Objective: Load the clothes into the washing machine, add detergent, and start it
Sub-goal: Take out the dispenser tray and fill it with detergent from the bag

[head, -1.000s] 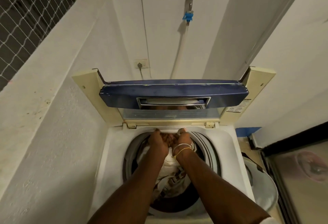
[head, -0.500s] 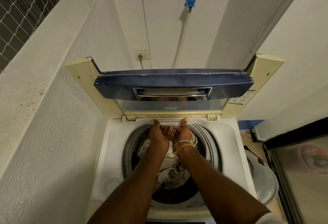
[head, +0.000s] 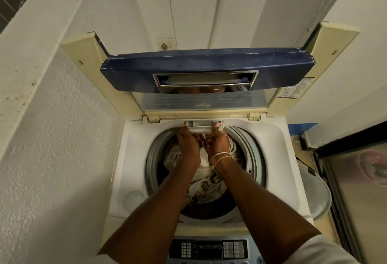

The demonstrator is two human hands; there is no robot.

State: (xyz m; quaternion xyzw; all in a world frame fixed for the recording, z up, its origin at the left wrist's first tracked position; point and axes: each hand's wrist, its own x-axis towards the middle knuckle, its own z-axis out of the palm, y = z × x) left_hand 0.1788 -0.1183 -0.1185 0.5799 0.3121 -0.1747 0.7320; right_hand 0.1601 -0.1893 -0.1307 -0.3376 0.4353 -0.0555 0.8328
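Both hands, left hand [head: 188, 146] and right hand [head: 217, 143], curled on drawer [head: 201, 128]. Fingers gripping its front edge. Clothes [head: 201, 178] heaped in washer [head: 134, 159].

Detergent drawer [head: 202, 129] at the washing machine [head: 134, 159] tub's rear rim is gripped by left hand [head: 188, 144] and right hand [head: 217, 144]; clothes [head: 201, 182] piled below.

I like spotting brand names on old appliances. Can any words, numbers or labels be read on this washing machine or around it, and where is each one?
Nothing here can be read for certain.
Sticker on the raised lid's right edge: printed lines, too small to read.
Script mark on the lid's clear window: too faint to read.
Control panel at the front: buttons and a display, markings blurred.
Round pink emblem on the shiny surface at right: no legible text.
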